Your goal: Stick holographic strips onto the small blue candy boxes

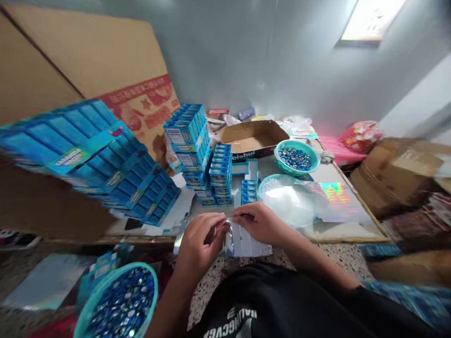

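The grey wall (pixel 225 56) closes off the far side, behind the pale surface (pixel 333 174). A big cardboard carton (pixel 88 51) stands left, leaning blue box stacks (pixel 116 173) before it; an upright blue stack (pixel 188 136), an open cardboard tray (pixel 248 129) and, right, a turquoise bowl (pixel 289 170) crowd the far half. Near edge: a shiny film sheet (pixel 243 241), apparently pinched by the left hand (pixel 200 239) and right hand (pixel 259 223), fingers curled nearly closed.

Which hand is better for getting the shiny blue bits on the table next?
Probably the right hand: their bowl stands to the right, nearer it. The left hand is farther; both touch plastic.
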Tool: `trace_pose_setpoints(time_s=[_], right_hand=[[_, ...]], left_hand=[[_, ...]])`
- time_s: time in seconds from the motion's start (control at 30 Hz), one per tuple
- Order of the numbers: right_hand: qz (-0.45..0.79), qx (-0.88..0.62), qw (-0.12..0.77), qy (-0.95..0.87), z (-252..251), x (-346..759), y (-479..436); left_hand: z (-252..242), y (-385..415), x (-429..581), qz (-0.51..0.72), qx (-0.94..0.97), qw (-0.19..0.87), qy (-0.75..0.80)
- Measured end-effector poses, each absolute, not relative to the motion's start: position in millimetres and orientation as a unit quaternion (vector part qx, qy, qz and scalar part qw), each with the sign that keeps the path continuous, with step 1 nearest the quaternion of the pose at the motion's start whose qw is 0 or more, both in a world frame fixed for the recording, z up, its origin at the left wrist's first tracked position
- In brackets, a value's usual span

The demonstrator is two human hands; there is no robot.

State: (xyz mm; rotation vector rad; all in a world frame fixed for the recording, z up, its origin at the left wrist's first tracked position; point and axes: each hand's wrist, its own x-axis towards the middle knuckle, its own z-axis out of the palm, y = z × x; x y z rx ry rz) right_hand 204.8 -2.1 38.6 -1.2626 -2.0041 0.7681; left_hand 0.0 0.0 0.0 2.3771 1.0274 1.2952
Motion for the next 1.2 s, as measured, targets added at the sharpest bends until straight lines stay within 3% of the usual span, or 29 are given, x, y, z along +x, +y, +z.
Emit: trace_pose_setpoints(time_s=[0.17,0.3,0.5,0.63,0.9,1.2], right_hand=[[0.289,-0.51,0.339,-0.736,34,198,-26],[0.251,-0.538,0.338,-0.73,37,211,-34],[0.087,-0.545,0.214,-0.806,35,238,-25],[0.024,-0.534,0.229,-0.814,27,253,-13],[0.079,-0.446,0.228,-0.862,23,313,8],[0.12,-0.383,0.198,-0.894,9,328,22]], left_hand=[[8,23,-19,0.317,0.86,0.269,0.297],[14,36,-22,0.272,0.876,0.267,0.295],[11,41,5,0.234,0.879,0.271,0.315],[11,44,31,0.233,0.884,0.258,0.312],[-1,34,84,0.291,0.838,0.299,0.352],[-1,13,107,0.283,0.85,0.169,0.411]])
